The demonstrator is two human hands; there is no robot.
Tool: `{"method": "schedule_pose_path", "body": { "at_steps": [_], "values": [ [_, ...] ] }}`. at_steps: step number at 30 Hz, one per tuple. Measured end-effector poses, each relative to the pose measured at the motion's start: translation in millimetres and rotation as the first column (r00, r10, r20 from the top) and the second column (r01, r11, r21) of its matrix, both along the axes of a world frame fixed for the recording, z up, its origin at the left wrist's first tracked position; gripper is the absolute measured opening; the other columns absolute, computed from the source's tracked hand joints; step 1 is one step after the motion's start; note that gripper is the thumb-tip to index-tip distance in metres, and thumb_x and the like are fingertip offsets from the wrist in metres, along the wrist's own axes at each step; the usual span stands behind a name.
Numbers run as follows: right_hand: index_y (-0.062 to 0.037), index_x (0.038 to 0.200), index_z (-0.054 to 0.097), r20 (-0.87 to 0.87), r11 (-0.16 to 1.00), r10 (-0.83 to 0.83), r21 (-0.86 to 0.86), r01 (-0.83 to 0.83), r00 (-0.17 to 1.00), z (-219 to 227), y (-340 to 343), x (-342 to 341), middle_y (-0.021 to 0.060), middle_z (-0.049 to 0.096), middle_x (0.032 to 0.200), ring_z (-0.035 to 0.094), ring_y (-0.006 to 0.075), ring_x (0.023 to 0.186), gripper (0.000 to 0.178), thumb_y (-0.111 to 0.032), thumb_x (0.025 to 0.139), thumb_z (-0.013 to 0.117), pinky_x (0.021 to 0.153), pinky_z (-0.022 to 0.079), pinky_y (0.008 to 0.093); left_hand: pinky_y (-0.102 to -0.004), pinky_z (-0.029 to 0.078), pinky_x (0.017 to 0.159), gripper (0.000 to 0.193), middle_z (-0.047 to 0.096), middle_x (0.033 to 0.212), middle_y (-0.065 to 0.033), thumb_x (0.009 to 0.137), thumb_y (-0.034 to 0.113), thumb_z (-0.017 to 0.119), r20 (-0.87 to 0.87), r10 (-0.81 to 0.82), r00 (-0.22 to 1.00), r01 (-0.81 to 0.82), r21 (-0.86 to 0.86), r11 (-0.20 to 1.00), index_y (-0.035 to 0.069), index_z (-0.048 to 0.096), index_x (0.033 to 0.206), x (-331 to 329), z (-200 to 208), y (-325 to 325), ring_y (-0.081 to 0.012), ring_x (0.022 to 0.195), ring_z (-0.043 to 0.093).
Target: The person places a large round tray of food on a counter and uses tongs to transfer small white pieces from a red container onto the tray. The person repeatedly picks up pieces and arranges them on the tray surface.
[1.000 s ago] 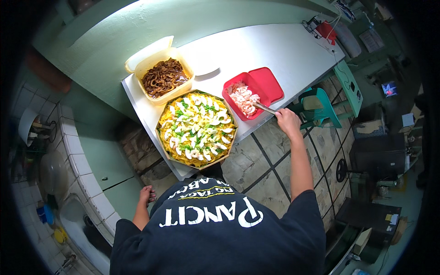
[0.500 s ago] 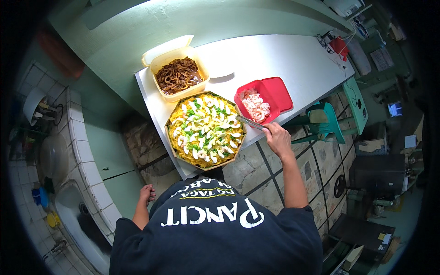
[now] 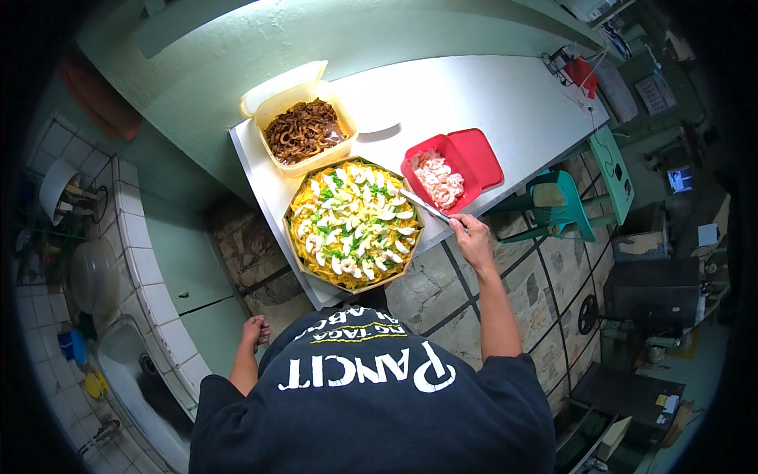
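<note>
Right hand [image 3: 474, 238] closed around the tongs [image 3: 426, 205], fingers wrapped on the handle end; tips reach over the right edge of the tray [image 3: 392, 279], can't tell if they touch the food or grip anything. Left hand [image 3: 254, 332] loosely half-open, nothing seen in it, hanging beside the person's body, apart from the desk [image 3: 466, 87]. Tray is eight-sided, at the near left end of the desk, full of yellow noodles [image 3: 353, 225] topped with white slices [image 3: 367, 273] and green bits. Red tub [image 3: 409, 175] just right of tray, pink-white shrimp [image 3: 440, 178] inside, red lid [image 3: 478, 158] folded out to its right. Yellow tub [image 3: 296, 167] behind tray, brown strips [image 3: 304, 130] in it, lid at back. Green chair [image 3: 572, 209] right of desk; sink [image 3: 126, 355] far left.
</note>
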State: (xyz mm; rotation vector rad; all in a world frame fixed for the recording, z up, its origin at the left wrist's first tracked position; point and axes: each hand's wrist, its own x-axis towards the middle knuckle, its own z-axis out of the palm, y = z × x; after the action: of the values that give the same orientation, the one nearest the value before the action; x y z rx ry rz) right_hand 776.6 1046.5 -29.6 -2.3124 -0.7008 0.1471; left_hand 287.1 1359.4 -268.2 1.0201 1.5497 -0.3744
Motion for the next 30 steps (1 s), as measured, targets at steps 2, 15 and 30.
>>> {"method": "schedule_pose_path", "body": {
  "at_steps": [2,15,30],
  "values": [
    [-0.0009,0.097,0.069,-0.093,0.999,-0.032,0.005,0.033,0.995,-12.3,0.7,2.2,0.0139,0.067,0.080,0.064,0.0227,0.072,0.023,-0.022,0.091,0.061,0.067,0.048,0.0357,-0.0323,0.048,0.057,0.022,0.063,0.092,0.0026,0.099,0.030,0.050,0.013,-0.016,1.000,0.016,0.002,1.000,0.021,0.058,0.117,3.9,0.9,0.0,-0.0131,0.068,0.061],
    [-0.0030,0.096,0.070,0.298,0.921,-0.143,-0.308,0.237,0.944,10.5,-44.4,57.2,0.0173,0.067,0.089,0.064,0.0380,0.086,0.023,-0.023,0.091,0.060,0.075,0.050,0.0461,-0.0368,0.049,0.061,0.025,0.062,0.091,0.0007,0.098,0.034,0.051,0.100,-0.077,0.992,0.074,0.029,0.997,0.020,0.057,0.118,-10.4,-13.6,0.6,-0.0144,0.067,0.060],
    [-0.0077,0.094,0.069,0.201,0.845,-0.145,-0.484,0.227,0.969,15.9,-58.8,77.8,0.0171,0.067,0.096,0.064,0.0406,0.090,0.022,-0.027,0.090,0.059,0.077,0.050,0.0515,-0.0376,0.048,0.063,0.023,0.063,0.093,0.0005,0.098,0.033,0.052,0.077,-0.093,0.993,0.092,0.019,0.996,0.020,0.058,0.115,-3.8,-21.2,-0.1,-0.0160,0.072,0.061]
  ]
}}
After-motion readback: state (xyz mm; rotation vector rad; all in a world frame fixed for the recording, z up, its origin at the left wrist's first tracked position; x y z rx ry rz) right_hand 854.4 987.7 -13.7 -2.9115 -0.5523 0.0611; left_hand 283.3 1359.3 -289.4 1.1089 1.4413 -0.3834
